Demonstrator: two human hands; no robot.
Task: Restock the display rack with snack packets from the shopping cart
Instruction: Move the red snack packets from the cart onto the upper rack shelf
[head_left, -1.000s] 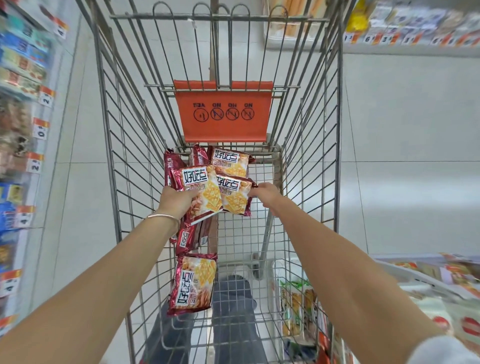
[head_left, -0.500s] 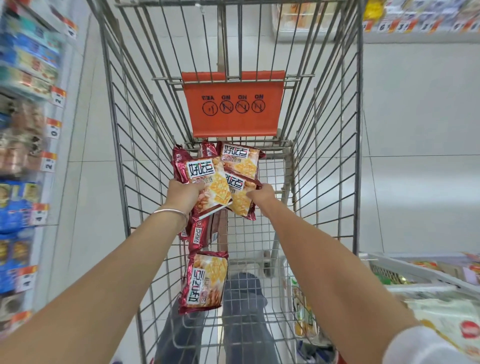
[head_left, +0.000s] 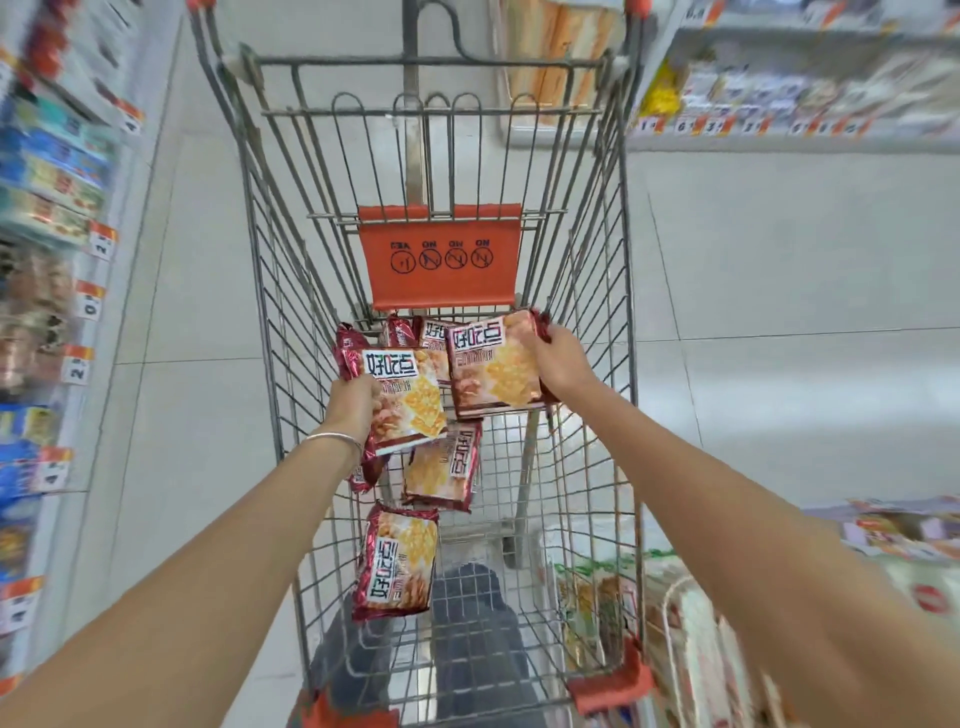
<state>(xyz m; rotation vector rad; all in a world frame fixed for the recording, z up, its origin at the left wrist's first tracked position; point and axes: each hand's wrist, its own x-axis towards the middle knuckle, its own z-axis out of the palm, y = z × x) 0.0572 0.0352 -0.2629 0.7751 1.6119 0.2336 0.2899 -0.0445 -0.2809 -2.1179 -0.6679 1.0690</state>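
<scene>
So, below and left of the orange flap (head_left: 441, 260) on the shopping cart (head_left: 270, 291), your left hand (head_left: 353, 402), a bracelet (head_left: 335, 439) at its wrist, curls its fingers round the left edge of 1 snack packet (head_left: 410, 400), held clear of the wire floor. Lower beneath the flap, a loose packet (head_left: 441, 467) lies on the floor and a nearer packet (head_left: 397, 561) lies closer to you. Below the flap's right end, your right hand (head_left: 563, 364) clamps its fingers on the right edge of a 2nd packet (head_left: 493, 364).
</scene>
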